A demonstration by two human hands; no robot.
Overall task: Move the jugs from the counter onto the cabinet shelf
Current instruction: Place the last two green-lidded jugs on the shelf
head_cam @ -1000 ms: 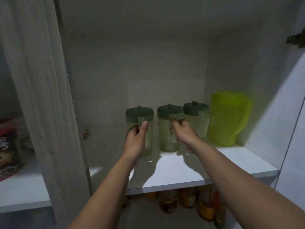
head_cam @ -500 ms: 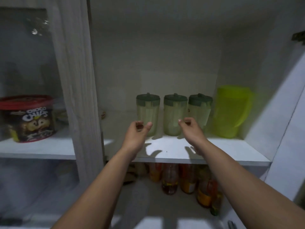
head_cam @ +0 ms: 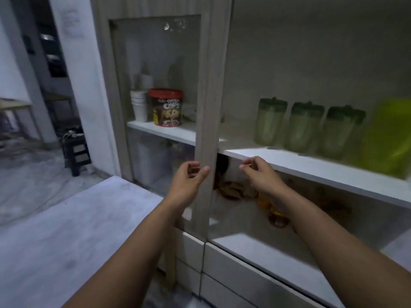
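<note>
Standing in a row on the white cabinet shelf [head_cam: 311, 167] were three pale green jugs with dark green lids: the left jug [head_cam: 268, 122], the middle jug [head_cam: 302, 127] and the right jug [head_cam: 339, 132], upright and close beside one another. Just to their right stood a larger bright yellow-green pitcher [head_cam: 387, 138], blurred at the frame's edge. Both hands were empty and hung in front of the cabinet, below the level of the shelf. The left hand [head_cam: 189, 181] was loosely curled, fingers bent toward the thumb, in front of the wooden door frame [head_cam: 209, 107], gripping nothing. The right hand [head_cam: 262, 174] was likewise half-curled and holding nothing, just below the shelf's front edge and well apart from the jugs. Behind the glass door to the left sat a red-lidded cereal tub [head_cam: 166, 107] beside a stack of white cups [head_cam: 139, 107]. Bottles [head_cam: 275, 215] showed dimly on the lower level, and the grey counter [head_cam: 77, 230] spread out at lower left.
</note>
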